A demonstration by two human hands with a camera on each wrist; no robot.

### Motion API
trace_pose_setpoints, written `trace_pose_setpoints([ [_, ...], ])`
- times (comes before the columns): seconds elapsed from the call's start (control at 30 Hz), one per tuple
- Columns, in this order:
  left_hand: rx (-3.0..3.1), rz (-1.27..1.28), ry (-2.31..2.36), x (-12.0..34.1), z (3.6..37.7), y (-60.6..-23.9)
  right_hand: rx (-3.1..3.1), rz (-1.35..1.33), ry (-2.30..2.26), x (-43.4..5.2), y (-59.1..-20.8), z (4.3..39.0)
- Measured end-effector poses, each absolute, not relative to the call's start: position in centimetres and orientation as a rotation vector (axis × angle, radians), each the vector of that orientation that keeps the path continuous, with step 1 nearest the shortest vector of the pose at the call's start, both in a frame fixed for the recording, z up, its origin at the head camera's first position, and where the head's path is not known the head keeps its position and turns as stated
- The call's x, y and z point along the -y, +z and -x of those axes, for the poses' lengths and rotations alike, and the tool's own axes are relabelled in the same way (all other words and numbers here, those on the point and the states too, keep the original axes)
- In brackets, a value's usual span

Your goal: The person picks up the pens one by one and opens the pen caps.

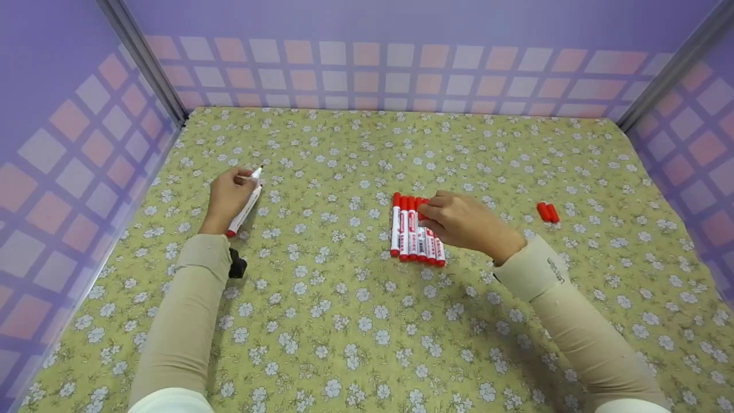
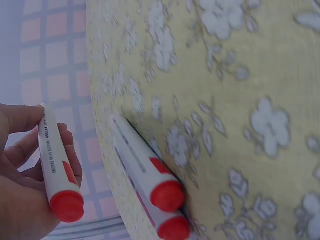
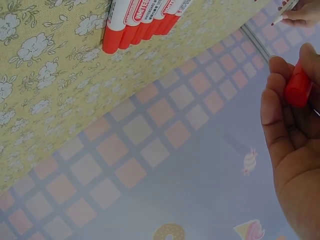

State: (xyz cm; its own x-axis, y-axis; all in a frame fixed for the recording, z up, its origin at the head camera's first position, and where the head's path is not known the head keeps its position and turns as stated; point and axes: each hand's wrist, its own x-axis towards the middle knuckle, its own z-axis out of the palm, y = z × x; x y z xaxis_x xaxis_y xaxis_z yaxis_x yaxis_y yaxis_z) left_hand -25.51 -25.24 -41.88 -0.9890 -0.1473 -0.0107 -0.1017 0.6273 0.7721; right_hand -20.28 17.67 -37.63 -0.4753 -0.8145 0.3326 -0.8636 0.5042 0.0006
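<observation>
On the floral desk (image 1: 367, 321), the left hand (image 1: 228, 196) is holding an uncapped marker (image 1: 245, 206), fingers curled around its barrel with the white tip pointing away; the left wrist view shows two more markers (image 2: 150, 175) lying beside it. The right hand (image 1: 459, 221) is pinching a red cap (image 3: 298, 87) over the row of capped markers (image 1: 414, 234) — the capping step seems in hand, and next the cap and tip would need lining up. Two loose caps (image 1: 547, 212) are lying well to the right; no containers are showing.
</observation>
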Motion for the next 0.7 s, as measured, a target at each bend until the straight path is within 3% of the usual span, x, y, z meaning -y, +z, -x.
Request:
trace_pose_setpoints([
  [0.7, 2.901, -0.355, -1.232, 27.8, 24.6, -42.9, 2.453, -1.432, 0.242, -17.8, -37.9, 20.4],
])
